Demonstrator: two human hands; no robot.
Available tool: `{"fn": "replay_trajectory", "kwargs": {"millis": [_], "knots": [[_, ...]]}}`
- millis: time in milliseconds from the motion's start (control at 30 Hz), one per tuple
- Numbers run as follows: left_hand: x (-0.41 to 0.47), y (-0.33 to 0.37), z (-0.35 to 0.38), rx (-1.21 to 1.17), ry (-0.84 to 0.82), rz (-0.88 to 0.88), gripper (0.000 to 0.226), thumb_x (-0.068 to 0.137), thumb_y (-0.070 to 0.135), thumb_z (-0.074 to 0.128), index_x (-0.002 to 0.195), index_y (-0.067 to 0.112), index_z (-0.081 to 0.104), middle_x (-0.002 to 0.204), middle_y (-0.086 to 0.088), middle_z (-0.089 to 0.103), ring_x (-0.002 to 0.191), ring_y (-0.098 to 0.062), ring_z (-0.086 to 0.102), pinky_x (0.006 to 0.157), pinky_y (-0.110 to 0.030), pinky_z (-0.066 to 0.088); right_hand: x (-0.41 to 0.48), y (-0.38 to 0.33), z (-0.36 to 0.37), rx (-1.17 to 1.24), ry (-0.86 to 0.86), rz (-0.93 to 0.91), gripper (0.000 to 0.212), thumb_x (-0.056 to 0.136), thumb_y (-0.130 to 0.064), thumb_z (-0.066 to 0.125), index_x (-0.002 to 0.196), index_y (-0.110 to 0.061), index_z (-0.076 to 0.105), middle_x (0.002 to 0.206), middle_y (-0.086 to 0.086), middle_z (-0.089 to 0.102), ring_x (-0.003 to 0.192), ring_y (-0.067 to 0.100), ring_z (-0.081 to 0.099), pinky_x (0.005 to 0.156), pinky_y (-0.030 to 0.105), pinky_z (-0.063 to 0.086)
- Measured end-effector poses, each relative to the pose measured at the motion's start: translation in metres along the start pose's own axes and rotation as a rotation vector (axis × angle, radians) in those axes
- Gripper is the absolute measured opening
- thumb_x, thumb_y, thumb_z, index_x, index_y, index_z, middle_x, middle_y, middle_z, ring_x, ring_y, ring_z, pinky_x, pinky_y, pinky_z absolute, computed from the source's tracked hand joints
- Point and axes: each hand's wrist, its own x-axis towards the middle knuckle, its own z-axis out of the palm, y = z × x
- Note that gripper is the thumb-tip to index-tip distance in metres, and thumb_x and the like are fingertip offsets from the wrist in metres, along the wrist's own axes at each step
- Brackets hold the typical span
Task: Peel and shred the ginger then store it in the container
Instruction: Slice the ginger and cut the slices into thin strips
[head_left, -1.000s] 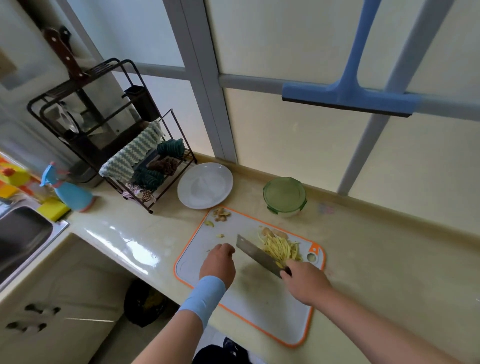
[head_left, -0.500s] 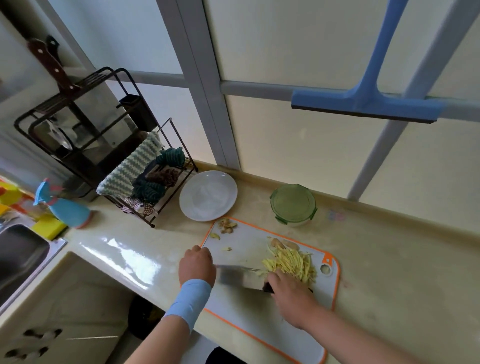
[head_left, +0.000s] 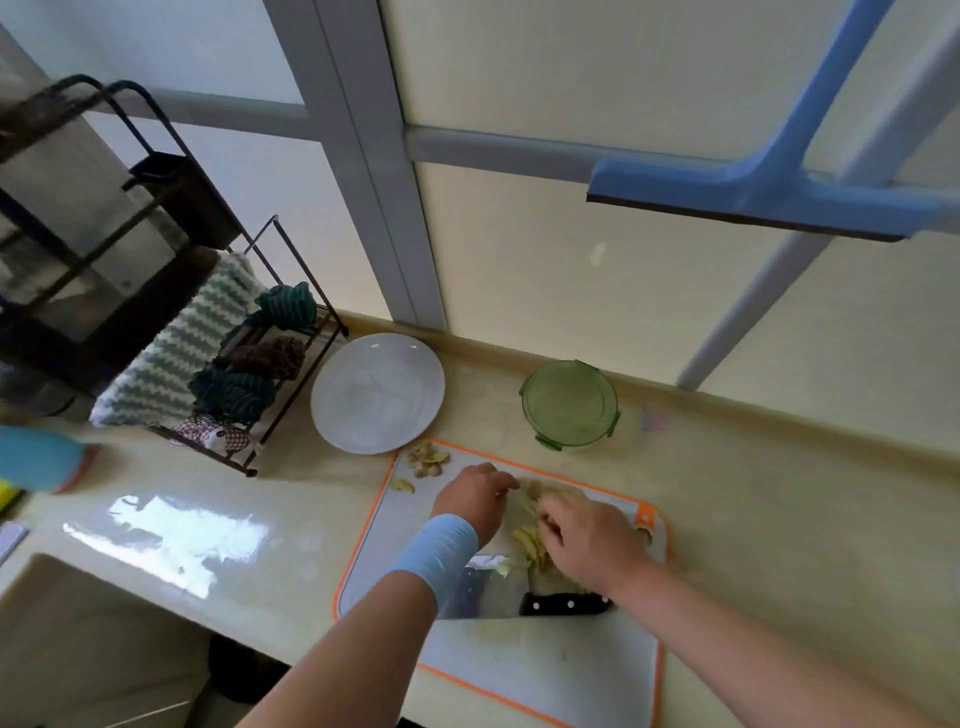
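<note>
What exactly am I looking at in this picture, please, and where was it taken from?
There is no machine here: a person works with two bare hands, and one wide-angle camera on their head looks down at them. The left hand, with a blue wristband, and the right hand meet over a pile of shredded ginger on an orange-rimmed cutting board. The picture is too blurred to tell whether either grips the shreds. The knife lies flat on the board, in neither hand. Ginger peels sit at the board's far left corner. Behind it stand a white plate and a closed green-lidded container, where the ginger should go.
</note>
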Motion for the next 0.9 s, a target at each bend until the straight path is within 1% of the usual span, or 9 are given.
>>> {"fn": "replay_trajectory", "kwargs": {"millis": [33,100,200,300,500,600,700,767,900], "knots": [[0.008,0.004,0.002,0.006,-0.007,0.024,0.036,0.099,0.019,0.046,0.127,0.034,0.063,0.121,0.003,0.058,0.114,-0.019,0.055,0.09,-0.032,0.049,0.009,0.007,-0.005,-0.031,0.045,0.079,0.008,0.088,-0.028,0.057,0.087,-0.022,0.063,0.083,0.0,0.065,0.071,0.027,0.064,0.055,0.033,0.046],[0.021,0.012,0.007,0.029,-0.028,0.085,0.037,0.099,0.017,0.049,0.128,0.034,0.063,0.122,0.003,0.057,0.115,-0.021,0.053,0.088,-0.031,0.047,0.026,0.021,-0.012,-0.07,0.002,0.21,0.012,0.094,-0.024,0.052,0.097,-0.021,0.064,0.093,0.002,0.064,0.08,0.029,0.065,0.064,0.037,0.052],[0.036,0.02,0.012,0.097,-0.07,0.164,0.037,0.096,0.014,0.055,0.123,0.035,0.066,0.124,0.002,0.056,0.114,-0.024,0.051,0.081,-0.031,0.044,0.043,0.035,-0.011,-0.143,-0.074,0.286,0.02,0.097,-0.02,0.047,0.104,-0.023,0.066,0.101,0.0,0.062,0.09,0.027,0.063,0.071,0.036,0.052],[0.046,0.019,0.017,0.178,-0.097,0.226,0.031,0.095,0.018,0.055,0.122,0.029,0.068,0.125,-0.001,0.054,0.115,-0.026,0.048,0.08,-0.035,0.046,0.05,0.033,-0.001,-0.181,-0.135,0.295,0.019,0.093,-0.015,0.05,0.1,-0.021,0.066,0.102,0.002,0.059,0.089,0.028,0.063,0.067,0.033,0.046],[0.052,0.012,0.017,0.197,-0.098,0.2,0.028,0.096,0.028,0.057,0.121,0.021,0.066,0.12,-0.005,0.056,0.114,-0.026,0.047,0.085,-0.04,0.048,0.051,0.029,0.009,-0.169,-0.13,0.318,0.013,0.091,-0.012,0.055,0.094,-0.017,0.067,0.097,0.003,0.057,0.079,0.029,0.062,0.058,0.033,0.04],[0.056,0.014,0.012,0.218,-0.094,0.205,0.025,0.093,0.028,0.059,0.115,0.018,0.064,0.116,-0.005,0.058,0.111,-0.026,0.049,0.086,-0.039,0.045,0.049,0.031,0.009,-0.182,-0.159,0.298,0.006,0.09,-0.017,0.061,0.089,-0.018,0.067,0.09,0.002,0.057,0.071,0.028,0.061,0.054,0.033,0.039],[0.054,0.011,0.008,0.182,-0.112,0.187,0.021,0.09,0.029,0.063,0.111,0.023,0.063,0.109,-0.002,0.064,0.105,-0.025,0.054,0.083,-0.034,0.044,0.046,0.029,0.013,-0.217,-0.2,0.302,0.005,0.083,-0.015,0.069,0.084,-0.02,0.067,0.083,0.0,0.057,0.063,0.025,0.061,0.049,0.032,0.036],[0.048,0.007,0.005,0.063,-0.127,0.093,0.024,0.089,0.032,0.066,0.112,0.028,0.062,0.107,0.002,0.064,0.1,-0.022,0.058,0.081,-0.03,0.046,0.047,0.024,0.013,-0.198,-0.199,0.327,0.008,0.087,-0.013,0.066,0.092,-0.019,0.066,0.09,0.001,0.059,0.07,0.026,0.063,0.054,0.032,0.041],[0.038,-0.003,0.005,-0.151,-0.128,-0.065,0.03,0.087,0.038,0.068,0.117,0.032,0.066,0.107,0.009,0.064,0.097,-0.013,0.06,0.082,-0.025,0.047,0.054,0.015,0.005,-0.234,-0.241,0.364,0.023,0.092,-0.004,0.05,0.113,-0.012,0.058,0.113,0.007,0.056,0.098,0.029,0.062,0.076,0.035,0.049]]}}
